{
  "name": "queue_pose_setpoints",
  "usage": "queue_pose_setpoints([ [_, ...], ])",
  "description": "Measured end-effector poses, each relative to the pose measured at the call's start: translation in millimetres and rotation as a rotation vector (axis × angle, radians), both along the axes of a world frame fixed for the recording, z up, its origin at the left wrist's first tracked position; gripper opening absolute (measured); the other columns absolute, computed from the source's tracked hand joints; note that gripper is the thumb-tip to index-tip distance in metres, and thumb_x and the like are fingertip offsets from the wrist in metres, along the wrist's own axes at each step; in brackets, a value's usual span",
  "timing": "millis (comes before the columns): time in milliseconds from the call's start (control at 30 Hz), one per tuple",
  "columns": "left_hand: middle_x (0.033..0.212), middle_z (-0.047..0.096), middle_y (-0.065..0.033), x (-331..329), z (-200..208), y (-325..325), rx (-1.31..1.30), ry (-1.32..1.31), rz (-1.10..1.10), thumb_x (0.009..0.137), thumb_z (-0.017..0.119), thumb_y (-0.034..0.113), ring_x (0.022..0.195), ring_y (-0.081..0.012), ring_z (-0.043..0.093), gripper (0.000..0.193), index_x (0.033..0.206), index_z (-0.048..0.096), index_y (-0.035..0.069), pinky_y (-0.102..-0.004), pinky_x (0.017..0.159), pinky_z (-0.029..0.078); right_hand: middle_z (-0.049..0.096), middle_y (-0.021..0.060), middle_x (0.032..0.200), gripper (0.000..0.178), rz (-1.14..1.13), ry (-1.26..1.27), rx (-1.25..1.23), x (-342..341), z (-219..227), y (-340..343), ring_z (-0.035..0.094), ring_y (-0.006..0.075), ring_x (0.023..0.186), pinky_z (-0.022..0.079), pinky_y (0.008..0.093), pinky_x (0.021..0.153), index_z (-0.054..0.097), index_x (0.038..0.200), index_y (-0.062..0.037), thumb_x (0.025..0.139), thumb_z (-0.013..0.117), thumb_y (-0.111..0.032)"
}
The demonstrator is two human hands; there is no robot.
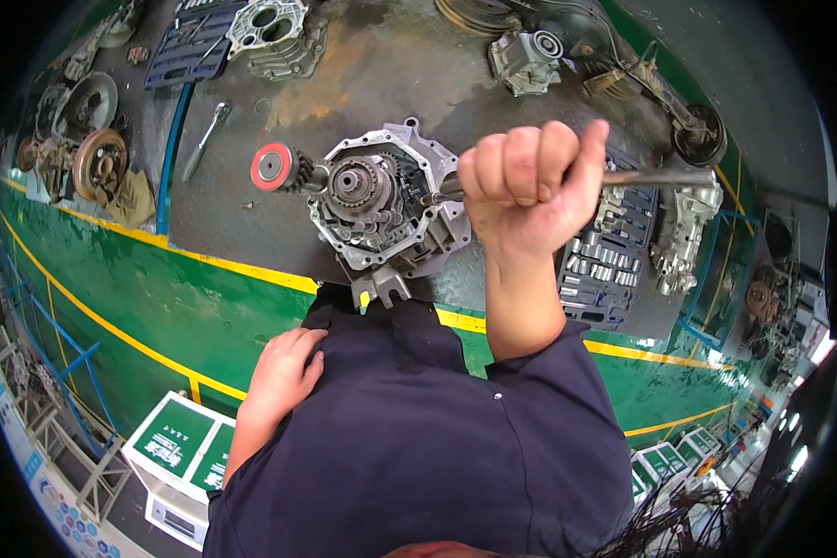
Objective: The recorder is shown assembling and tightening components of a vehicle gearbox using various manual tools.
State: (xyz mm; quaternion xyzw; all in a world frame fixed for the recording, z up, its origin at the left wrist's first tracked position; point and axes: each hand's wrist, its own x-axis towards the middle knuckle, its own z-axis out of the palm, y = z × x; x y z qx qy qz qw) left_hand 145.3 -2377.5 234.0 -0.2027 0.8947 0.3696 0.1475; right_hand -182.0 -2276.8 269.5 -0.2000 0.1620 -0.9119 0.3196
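My right hand (535, 177) is closed in a fist, thumb outward, around a long metal bar (656, 177). On the left the bar's narrow tip reaches the rim and inner side of an open gearbox housing (335, 228); whether it touches cannot be made out. Inside the housing sits a gear assembly (353, 186) with a toothed ring and a central shaft. Beside it, at the left, lies a gear shaft (272, 167) with a red-ringed end. My left hand (284, 372) rests on my dark clothing near the thigh, fingers loosely extended, holding nothing.
The dark workbench (242, 214) carries a ratchet wrench (206, 139), an open socket set (600, 270), and a cast metal housing (686, 237) at right. Farther back are another housing (274, 37) and a small gearbox (527, 60). Rusty brake parts (99, 163) stand far left.
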Motion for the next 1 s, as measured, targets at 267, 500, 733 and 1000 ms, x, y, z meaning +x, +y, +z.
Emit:
queue_pose_setpoints([
  [267, 0.105, 0.064, -0.0156, 9, -3, -3, 0.028, 0.03, 0.118, 0.085, 0.063, 0.009, 0.102, -0.0355, 0.06, 0.028, 0.113, 0.062, 0.004, -0.0423, 0.091, 0.047, 0.028, -0.0024, 0.041, 0.063, 0.529, -0.183, 0.44, 1, 2, -38, 0.02, 0.0129, 0.033, 0.017, 0.0295, 0.034, 0.028, 0.051, -0.0156, 0.105, 0.028, -0.047],
  [500, 0.106, 0.065, -0.0165, 1, 1, -19, -0.017, 0.071, 0.179, 0.084, 0.063, 0.005, 0.103, -0.0366, 0.061, 0.026, 0.11, 0.062, 0.002, -0.0421, 0.09, 0.047, 0.032, 0.0007, 0.041, 0.057, 0.805, 0.077, 0.913, 16, 27, -45, 0.021, 0.0098, 0.029, 0.02, 0.0265, 0.03, 0.032, 0.056, -0.0128, 0.104, 0.038, -0.043],
  [733, 0.101, 0.067, -0.0165, -28, 22, -43, 0.011, 0.308, 0.201, 0.083, 0.062, -0.004, 0.094, -0.0331, 0.066, 0.023, 0.105, 0.063, -0.001, -0.0367, 0.083, 0.052, 0.065, 0.018, 0.072, 0.02, -0.395, 1.157, 1.34, 14, 27, -30, 0.065, 0.0384, 0.067, 0.049, 0.0439, 0.058, 0.055, 0.106, -0.0053, 0.098, 0.057, -0.023],
  [1000, 0.121, 0.057, -0.0151, -172, 104, -51, -0.235, 1.221, 0.103, 0.084, 0.069, 0.02, 0.107, -0.0215, 0.058, 0.053, 0.129, 0.051, -0.002, -0.0338, 0.09, 0.046, 0.066, 0.0222, 0.083, 0.017, -0.525, 1.204, 1.385, 46, 21, -20, 0.064, 0.0458, 0.076, 0.051, 0.0497, 0.064, 0.058, 0.106, -0.0021, 0.095, 0.055, -0.015],
])
